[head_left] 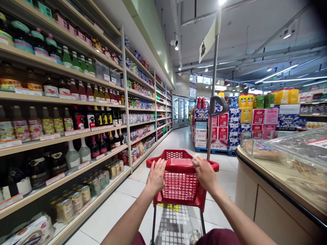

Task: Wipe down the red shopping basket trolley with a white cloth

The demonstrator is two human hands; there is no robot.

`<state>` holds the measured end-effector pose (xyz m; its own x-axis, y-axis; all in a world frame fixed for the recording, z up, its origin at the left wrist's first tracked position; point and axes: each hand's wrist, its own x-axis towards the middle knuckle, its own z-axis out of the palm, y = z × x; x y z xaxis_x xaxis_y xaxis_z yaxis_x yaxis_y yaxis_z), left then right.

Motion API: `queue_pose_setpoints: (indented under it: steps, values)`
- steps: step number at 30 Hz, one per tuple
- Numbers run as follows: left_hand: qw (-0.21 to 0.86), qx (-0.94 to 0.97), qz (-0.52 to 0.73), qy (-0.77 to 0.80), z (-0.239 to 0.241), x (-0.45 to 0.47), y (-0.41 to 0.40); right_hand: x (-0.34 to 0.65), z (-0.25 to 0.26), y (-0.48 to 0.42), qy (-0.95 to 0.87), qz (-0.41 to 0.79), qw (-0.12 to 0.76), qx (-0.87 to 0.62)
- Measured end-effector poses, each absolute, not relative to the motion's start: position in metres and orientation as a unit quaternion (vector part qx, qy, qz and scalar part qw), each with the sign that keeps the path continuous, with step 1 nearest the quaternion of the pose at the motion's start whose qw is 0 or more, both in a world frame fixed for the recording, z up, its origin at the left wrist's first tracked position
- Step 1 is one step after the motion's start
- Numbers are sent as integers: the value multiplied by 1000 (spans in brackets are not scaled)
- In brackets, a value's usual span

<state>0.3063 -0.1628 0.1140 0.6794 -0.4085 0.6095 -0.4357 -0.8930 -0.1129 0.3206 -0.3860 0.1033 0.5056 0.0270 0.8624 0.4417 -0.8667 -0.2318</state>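
Observation:
A small red shopping cart with a mesh basket stands right in front of me in a supermarket aisle. My left hand is wrapped over the left side of its red handle bar. My right hand grips the right side of the same bar. A grey pole with a white flag rises from the cart's right corner. The basket looks empty from here. A yellow item shows below the basket.
Long shelves of bottles, jars and cans line the left. A curved counter with a clear food case stands close on the right. Stacked boxed goods and glass-door fridges lie ahead. The tiled aisle runs forward.

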Motion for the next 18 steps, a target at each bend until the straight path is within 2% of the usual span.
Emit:
queue_pose_setpoints:
  steps: [3,7,9,14,18]
  values:
    - [8,916,339,-216,110,305,-158,321,104,-385,-71,-481,239,-841]
    - [-16,917,331,-220,111,304,-154,318,110,-335,-241,-480,198,-820]
    - [-23,918,327,-221,111,304,-154,316,110,-336,-272,-482,182,-813]
    - [-11,918,340,-203,108,306,-160,318,102,-376,-113,-513,205,-826]
    - [-15,925,321,-203,108,309,-157,319,103,-342,-195,-499,180,-825]
